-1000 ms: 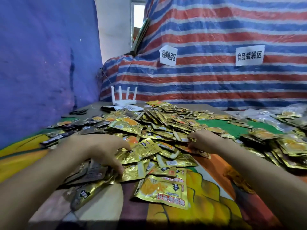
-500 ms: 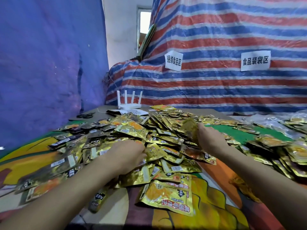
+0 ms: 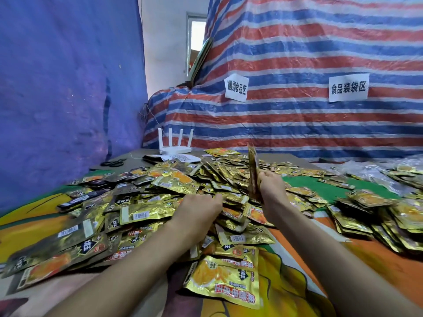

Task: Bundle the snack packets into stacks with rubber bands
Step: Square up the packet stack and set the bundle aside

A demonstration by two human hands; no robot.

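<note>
A big loose heap of gold snack packets (image 3: 174, 186) covers the table from the left edge to the middle. My right hand (image 3: 271, 191) holds a few packets (image 3: 253, 172) upright on edge above the heap, thumb and fingers curled round them. My left hand (image 3: 199, 209) lies palm down on the heap just left of them, fingers reaching onto the packets; whether it grips one is hidden. One packet (image 3: 225, 277) lies alone, face up, nearest to me. No rubber band shows.
More packets (image 3: 377, 209) are piled at the right, on the orange and green cloth (image 3: 304, 186). A white router (image 3: 175, 145), a printed sheet (image 3: 183, 158) and black scissors (image 3: 113, 162) sit at the table's far end. A striped tarp (image 3: 297, 124) rises behind it.
My right hand rose from the heap and stood its packets upright. My left hand slid forward and right across the pile. The camera tilted up slightly.
</note>
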